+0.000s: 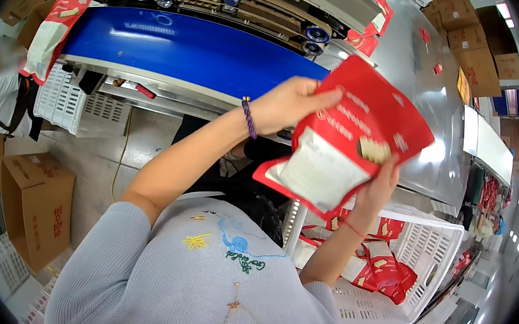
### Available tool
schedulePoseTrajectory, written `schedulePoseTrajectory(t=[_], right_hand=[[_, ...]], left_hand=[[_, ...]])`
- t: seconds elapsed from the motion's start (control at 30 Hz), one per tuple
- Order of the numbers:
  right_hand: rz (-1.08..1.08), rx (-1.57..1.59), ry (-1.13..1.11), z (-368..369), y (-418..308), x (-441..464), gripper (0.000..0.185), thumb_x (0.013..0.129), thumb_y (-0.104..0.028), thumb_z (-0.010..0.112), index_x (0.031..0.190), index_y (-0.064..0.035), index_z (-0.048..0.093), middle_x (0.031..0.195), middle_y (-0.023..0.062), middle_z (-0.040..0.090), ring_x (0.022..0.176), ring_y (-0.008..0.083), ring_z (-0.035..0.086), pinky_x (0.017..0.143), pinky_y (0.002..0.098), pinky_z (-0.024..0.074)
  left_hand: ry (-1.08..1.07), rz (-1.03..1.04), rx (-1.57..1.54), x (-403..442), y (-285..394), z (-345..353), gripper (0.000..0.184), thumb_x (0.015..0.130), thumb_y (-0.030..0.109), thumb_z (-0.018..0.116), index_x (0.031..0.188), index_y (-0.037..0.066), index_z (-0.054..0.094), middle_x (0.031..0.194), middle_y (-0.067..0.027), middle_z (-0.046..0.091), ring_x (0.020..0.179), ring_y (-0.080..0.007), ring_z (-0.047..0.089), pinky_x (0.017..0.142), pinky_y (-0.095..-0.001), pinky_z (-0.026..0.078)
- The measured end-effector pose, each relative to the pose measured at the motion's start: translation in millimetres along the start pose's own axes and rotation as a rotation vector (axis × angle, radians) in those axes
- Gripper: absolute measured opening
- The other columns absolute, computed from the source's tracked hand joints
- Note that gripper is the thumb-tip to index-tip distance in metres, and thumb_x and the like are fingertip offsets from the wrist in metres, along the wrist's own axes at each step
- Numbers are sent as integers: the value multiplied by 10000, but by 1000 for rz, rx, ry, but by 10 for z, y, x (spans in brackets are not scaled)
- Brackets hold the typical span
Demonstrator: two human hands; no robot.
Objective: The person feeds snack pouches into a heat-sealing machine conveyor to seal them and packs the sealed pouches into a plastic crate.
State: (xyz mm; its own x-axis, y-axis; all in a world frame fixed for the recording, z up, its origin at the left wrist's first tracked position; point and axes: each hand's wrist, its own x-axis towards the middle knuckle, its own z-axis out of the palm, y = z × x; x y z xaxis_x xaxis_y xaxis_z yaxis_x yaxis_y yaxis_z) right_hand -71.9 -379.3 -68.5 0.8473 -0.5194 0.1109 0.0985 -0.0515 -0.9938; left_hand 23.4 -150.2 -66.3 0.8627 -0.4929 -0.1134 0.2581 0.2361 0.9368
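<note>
The left hand point(294, 102) and the right hand point(376, 191) had their fingers closed on opposite edges of a red bag point(337, 144), held up between the blue belt point(197, 51) and a white crate point(435, 241) containing other bags point(381, 269).

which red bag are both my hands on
The red bag held up in front: the left hand grips its edge nearer the blue belt, the right hand its lower right. The bags in the white crate have neither hand on them.

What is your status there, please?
Left hand gripping red pouch near its top. Right hand holding its lower edge. Pouch tilted; nothing visible in its way.
</note>
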Motion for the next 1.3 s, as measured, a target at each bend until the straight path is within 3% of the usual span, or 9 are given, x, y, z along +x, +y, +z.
schedulePoseTrajectory(t=[0.03,0.13,0.23,0.43,0.63,0.9,1.0,1.17,1.3], right_hand=[[-26,-339,-2,118,3,159,245,976,-120,559,1104,81,617,910,43,681,833,83,590,742,240,477],[-83,-237,-10,163,167,398,234,954,-97,589,1107,80,588,867,77,693,803,96,617,688,237,490],[49,27,46,168,126,558,213,916,-47,624,1042,20,466,889,199,688,806,162,664,658,239,512],[-4,12,-2,209,190,734,210,903,-29,634,925,-44,425,864,167,680,740,125,634,636,232,494],[105,56,-55,536,355,826,245,901,-58,644,807,-93,420,845,83,644,764,87,587,642,228,454],[158,-114,-239,1041,222,644,252,895,-154,649,1040,3,516,905,122,657,813,183,649,670,295,539],[7,32,-481,624,128,342,208,960,-141,557,1075,6,467,1022,154,678,829,196,679,733,289,560],[168,424,-524,-1047,314,-600,367,993,-371,489,946,-21,589,940,142,683,856,247,677,777,359,561],[189,976,197,-2628,1490,-1276,283,980,-305,529,1005,-32,599,891,80,649,885,222,622,839,380,531]], left_hand=[[271,139,461,172,-49,-51,342,915,306,655,978,-28,693,828,-67,720,717,-61,633,635,-230,510],[473,220,515,405,-206,-18,314,893,265,669,946,-42,701,795,-83,716,679,-82,638,618,-248,503],[434,101,261,640,-343,-51,305,896,242,659,925,-59,700,806,-82,711,705,-99,644,649,-236,500],[506,45,266,688,-254,-290,289,805,307,667,828,23,716,781,-132,701,755,-234,670,722,-333,503],[631,89,503,461,-32,-528,343,832,319,676,839,-23,700,768,-126,692,697,-176,638,679,-292,485],[448,374,1219,-49,161,-1473,217,938,242,516,918,66,642,799,-159,656,724,-317,640,643,-420,495],[748,444,730,-567,421,-1060,250,975,205,546,1146,80,679,912,12,637,665,-14,450,579,-154,336],[383,473,338,-876,510,-62,207,966,84,542,1091,-38,654,751,28,548,578,11,356,501,-146,226],[141,403,487,-815,397,432,201,970,82,529,1056,-46,657,686,14,524,507,0,354,457,-158,222]])
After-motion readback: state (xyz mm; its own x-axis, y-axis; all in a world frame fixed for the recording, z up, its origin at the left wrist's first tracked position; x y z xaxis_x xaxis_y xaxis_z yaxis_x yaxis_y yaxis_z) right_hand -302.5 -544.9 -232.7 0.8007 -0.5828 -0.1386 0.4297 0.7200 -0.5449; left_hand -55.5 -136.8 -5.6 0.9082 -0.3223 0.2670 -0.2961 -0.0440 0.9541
